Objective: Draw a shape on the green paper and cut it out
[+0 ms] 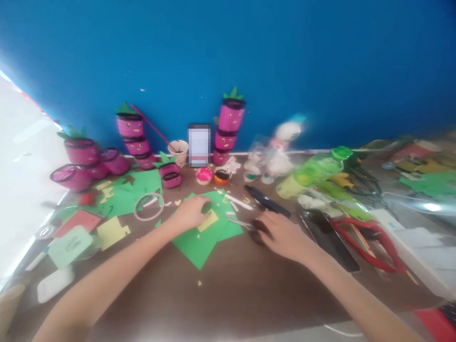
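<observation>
My left hand (191, 212) is over the green paper sheets (197, 247), its fingers curled at the edge of a small yellow paper piece (208, 221). A bit of green shows between its thumb and fingers; blur hides whether this is a held scrap or the sheet behind. My right hand (276, 233) is closed over the dark handles of a pair of scissors (239, 222), low on the brown table. The blades point left, towards the yellow piece. Just beyond that hand lies a black pen-like tool (267, 201), and a white stick (239, 201) lies near the sheets.
Pink cups with faces and green leaf tops (228, 118) stand along the blue wall. A tape ring (148, 206) and yellow paper (113, 232) lie left. At right are a tilted green bottle (313, 172), a black phone (329, 240) and a red-handled tool (370, 244).
</observation>
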Tool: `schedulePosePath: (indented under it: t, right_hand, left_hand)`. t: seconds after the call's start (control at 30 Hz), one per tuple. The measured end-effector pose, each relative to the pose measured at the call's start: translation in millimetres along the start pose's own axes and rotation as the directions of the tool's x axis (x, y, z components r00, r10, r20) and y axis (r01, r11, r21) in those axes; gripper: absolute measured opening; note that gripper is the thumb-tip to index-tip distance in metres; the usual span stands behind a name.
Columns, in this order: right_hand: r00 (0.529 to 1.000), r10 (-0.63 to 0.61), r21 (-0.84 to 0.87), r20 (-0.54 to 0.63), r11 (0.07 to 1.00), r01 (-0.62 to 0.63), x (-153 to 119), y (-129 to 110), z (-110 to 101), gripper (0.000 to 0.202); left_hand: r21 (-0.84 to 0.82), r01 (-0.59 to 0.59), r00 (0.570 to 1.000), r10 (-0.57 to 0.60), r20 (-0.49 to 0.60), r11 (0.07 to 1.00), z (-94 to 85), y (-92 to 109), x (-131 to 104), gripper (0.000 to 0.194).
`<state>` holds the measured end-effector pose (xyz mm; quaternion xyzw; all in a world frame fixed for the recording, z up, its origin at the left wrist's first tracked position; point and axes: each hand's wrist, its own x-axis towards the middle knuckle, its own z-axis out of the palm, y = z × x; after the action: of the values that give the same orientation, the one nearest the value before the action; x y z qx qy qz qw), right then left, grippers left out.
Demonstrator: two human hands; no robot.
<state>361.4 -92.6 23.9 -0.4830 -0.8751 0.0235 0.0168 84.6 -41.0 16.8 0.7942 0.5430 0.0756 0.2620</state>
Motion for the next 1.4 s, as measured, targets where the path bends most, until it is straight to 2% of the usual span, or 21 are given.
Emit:
schedulePosePath:
  t: [0.13, 0.23, 0.33, 0.47, 0.57, 0.67, 0.77, 0.83, 0.9, 0.97, 1.03, 1.1, 1.13, 1.17, 1.23, 1.3, 1.4]
  right_hand:
    - [0.995, 0.075, 0.133, 0.066, 0.988, -0.083, -2.6, 1.2, 2.8, 0.021]
    - [0.985, 0.125, 0.200, 0.122, 0.969, -0.148, -4.8, 4.4, 5.8, 0.024]
    - [0.978, 0.169, 0.190, 0.122, 0.963, -0.190, -6.5, 1.6, 6.2, 0.020]
    - [0.988, 0.152, 0.099, 0.042, 0.983, -0.155, -6.8, -10.1, 6.4, 0.016]
    - [0.986, 0.150, 0.044, 0.066, 0.987, -0.153, -5.3, -17.2, 8.8, 0.018]
    - [0.960, 0.234, -0.012, 0.153, 0.972, -0.234, -5.6, -18.4, 10.3, 0.019]
    - [0.910, 0.370, 0.005, 0.188, 0.926, -0.377, -10.5, -14.3, 9.0, 0.021]
    - [0.883, 0.440, 0.157, 0.162, 0.872, -0.464, -14.0, -12.5, 6.9, 0.021]
    - [0.865, 0.484, 0.404, 0.136, 0.770, -0.494, -14.2, -16.0, 4.2, 0.021]
    - [0.854, 0.493, 0.652, 0.169, 0.593, -0.472, -8.5, -26.5, 1.7, 0.024]
    - [0.872, 0.383, 0.799, 0.306, 0.394, -0.454, 2.7, -42.2, 0.7, 0.029]
    - [0.874, 0.226, 0.844, 0.430, 0.242, -0.478, 16.7, -58.5, 2.5, 0.025]
    - [0.864, 0.139, 0.842, 0.483, 0.197, -0.502, 23.4, -65.2, 4.4, 0.023]
    - [0.859, 0.064, 0.845, 0.508, 0.154, -0.511, 29.3, -70.4, 6.5, 0.023]
    - [0.864, 0.000, 0.862, 0.503, 0.075, -0.502, 37.2, -76.0, 10.3, 0.025]
    - [0.868, -0.016, 0.868, 0.496, 0.037, -0.495, 39.7, -76.2, 11.7, 0.028]
    - [0.868, -0.021, 0.867, 0.496, 0.060, -0.494, 37.1, -71.9, 9.5, 0.034]
  left_hand:
    - [-0.005, 0.027, 0.996, -0.026, 0.090, 1.000, 0.5, 2.1, 7.7, 0.034]
    - [-0.027, 0.048, 0.993, -0.044, 0.108, 0.998, -0.3, 2.8, 7.4, 0.030]
    - [-0.027, 0.036, 0.996, -0.034, 0.078, 0.999, 0.4, 4.4, 5.0, 0.021]
    - [-0.034, 0.003, 1.000, -0.002, 0.027, 0.999, 4.4, 4.0, 2.2, 0.012]
    - [-0.178, -0.015, 0.999, 0.007, -0.049, 0.984, 8.4, -1.5, 1.1, 0.009]
    - [-0.500, 0.022, 0.989, -0.091, -0.115, 0.866, 11.6, -8.9, 1.0, 0.006]
    - [-0.781, 0.082, 0.967, -0.240, -0.089, 0.619, 14.9, -14.0, 1.1, 0.020]
    - [-0.884, 0.088, 0.953, -0.296, -0.059, 0.459, 18.5, -15.6, 1.2, 0.027]
    - [-0.939, 0.072, 0.945, -0.324, -0.044, 0.337, 23.5, -16.3, 1.5, 0.031]
    - [-0.967, 0.040, 0.938, -0.343, -0.051, 0.251, 29.6, -17.1, 1.8, 0.035]
    - [-0.980, -0.010, 0.932, -0.353, -0.080, 0.197, 35.9, -18.5, 2.1, 0.037]
    - [-0.985, -0.066, 0.926, -0.358, -0.120, 0.161, 41.0, -20.4, 2.4, 0.039]
    - [-0.985, -0.092, 0.923, -0.359, -0.140, 0.149, 42.9, -21.4, 2.7, 0.039]
    - [-0.983, -0.116, 0.919, -0.360, -0.161, 0.142, 44.1, -22.1, 3.0, 0.039]
    - [-0.978, -0.157, 0.910, -0.365, -0.196, 0.135, 44.9, -22.8, 3.8, 0.039]
    - [-0.975, -0.183, 0.900, -0.378, -0.218, 0.128, 44.2, -22.1, 4.8, 0.039]
    - [-0.969, -0.211, 0.884, -0.398, -0.246, 0.130, 43.2, -19.7, 6.1, 0.040]
